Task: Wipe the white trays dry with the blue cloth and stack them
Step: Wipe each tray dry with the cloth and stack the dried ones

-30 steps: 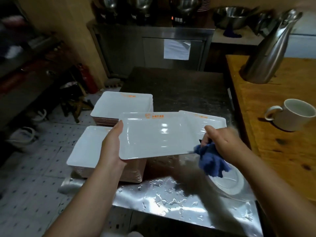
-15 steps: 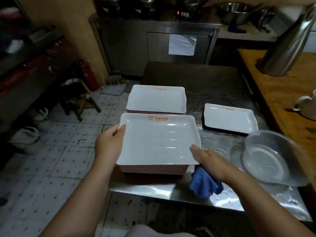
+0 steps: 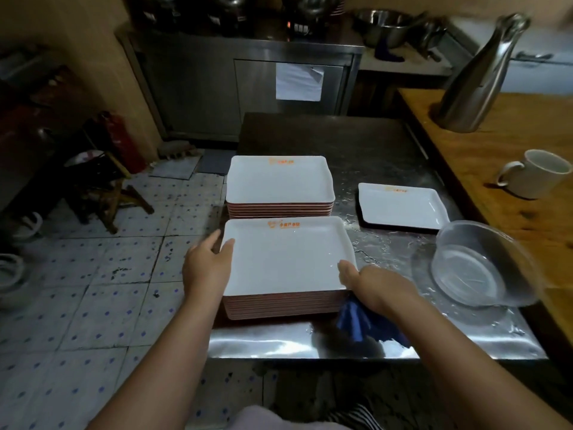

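A white tray [image 3: 285,259] with an orange logo lies on top of the near stack [image 3: 279,304] on the wet steel table [image 3: 387,144]. My left hand [image 3: 206,265] holds its left rim, thumb on the inside. My right hand [image 3: 376,285] rests at its right front corner and grips the blue cloth [image 3: 361,321], which hangs below it over the table. A second stack [image 3: 280,181] of white trays stands just behind. One single white tray [image 3: 401,206] lies to the right.
A clear plastic bowl [image 3: 477,265] sits tilted at the table's right edge. On the wooden counter [image 3: 496,135] are a white mug [image 3: 536,173] and a steel jug [image 3: 477,79]. A steel cabinet [image 3: 248,82] stands behind; tiled floor and a stool [image 3: 105,187] lie left.
The tray held up in both hands a second ago now lies on the near stack. My right hand with the cloth has come down to its right front corner.
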